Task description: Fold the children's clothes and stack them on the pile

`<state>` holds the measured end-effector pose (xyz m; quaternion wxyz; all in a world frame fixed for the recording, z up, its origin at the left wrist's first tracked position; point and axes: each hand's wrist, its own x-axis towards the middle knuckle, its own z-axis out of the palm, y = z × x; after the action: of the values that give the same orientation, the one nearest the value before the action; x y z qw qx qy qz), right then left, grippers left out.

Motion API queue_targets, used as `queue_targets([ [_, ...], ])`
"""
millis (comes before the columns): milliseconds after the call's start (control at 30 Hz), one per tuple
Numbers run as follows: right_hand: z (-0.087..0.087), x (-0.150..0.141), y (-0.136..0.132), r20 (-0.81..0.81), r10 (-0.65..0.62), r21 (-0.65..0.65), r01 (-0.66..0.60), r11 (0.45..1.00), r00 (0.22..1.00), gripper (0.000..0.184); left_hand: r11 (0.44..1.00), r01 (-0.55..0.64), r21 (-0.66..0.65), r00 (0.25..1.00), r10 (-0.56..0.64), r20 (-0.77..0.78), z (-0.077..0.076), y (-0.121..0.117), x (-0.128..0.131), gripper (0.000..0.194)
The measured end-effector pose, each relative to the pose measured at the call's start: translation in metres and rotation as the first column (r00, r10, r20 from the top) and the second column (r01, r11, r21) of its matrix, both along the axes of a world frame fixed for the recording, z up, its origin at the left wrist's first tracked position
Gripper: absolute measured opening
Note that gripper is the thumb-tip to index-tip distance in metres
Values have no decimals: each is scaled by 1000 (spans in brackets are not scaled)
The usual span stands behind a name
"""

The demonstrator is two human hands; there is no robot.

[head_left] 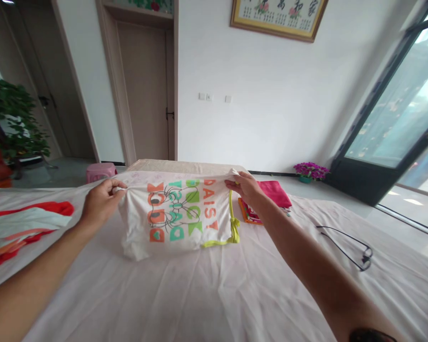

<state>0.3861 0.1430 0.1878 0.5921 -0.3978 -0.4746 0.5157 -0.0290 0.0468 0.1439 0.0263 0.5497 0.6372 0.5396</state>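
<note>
A white printed garment (178, 213), perhaps a child's top, hangs between my hands above the cloth-covered surface. It bears orange and green lettering, a line-drawn cartoon face and yellow-green trim with a small bow at its right end. My left hand (102, 199) pinches its upper left corner. The upper right corner is pinched in my right hand (246, 186). Its lower edge reaches down to the white cloth (185, 294). Behind my right forearm lies a stack of folded clothes (274, 192), pink-red on top.
Crumpled red and white clothes (32, 223) lie at the left. Black-framed glasses (353, 247) rest on the cloth at the right. Beyond the surface stand a pink stool (102, 170), a leafy plant (16, 116) and a pot of purple flowers (311, 170).
</note>
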Motion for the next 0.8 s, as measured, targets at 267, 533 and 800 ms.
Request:
queue_targets([
  [267,7,4,21,-146,-4,445,69,893,989,16,951,54,303,950,44,-309,37,2,1,7],
  [533,-132,55,-21,691,23,135,-159,978,722,24,923,273,-270,708,-383,-593,-100,-31,-27,26],
  [800,-127,32,-39,955,-190,237,-202,950,226,43,879,164,-449,835,-366,-411,-112,11,1,44],
])
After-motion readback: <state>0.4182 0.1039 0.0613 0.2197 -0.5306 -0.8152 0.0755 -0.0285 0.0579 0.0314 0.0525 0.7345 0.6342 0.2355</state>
